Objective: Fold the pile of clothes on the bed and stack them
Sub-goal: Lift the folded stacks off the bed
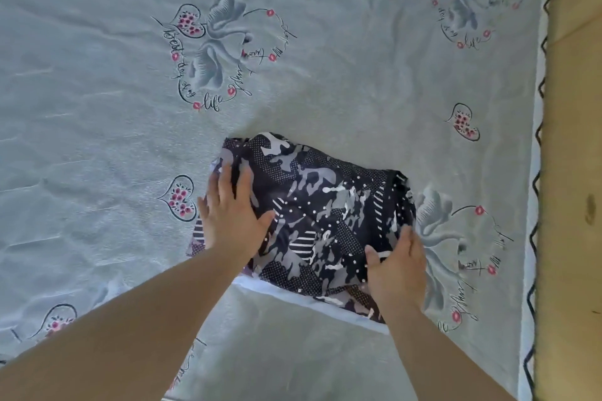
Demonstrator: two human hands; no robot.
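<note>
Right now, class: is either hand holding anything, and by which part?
Nothing is gripped. The left hand lies flat on the folded patterned garment's left end; the right hand presses its right edge with straight fingers.

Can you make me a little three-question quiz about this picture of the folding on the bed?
1. True or false: the left hand lies flat on the dark camouflage-print garment.
2. Which hand is at the garment's edge nearest the scalloped border of the bedsheet? A left, B right.
3. Fill in: the sheet's print shows hearts and grey ____.

Key: 1 true. 2 B, the right hand. 3 flowers.
</note>
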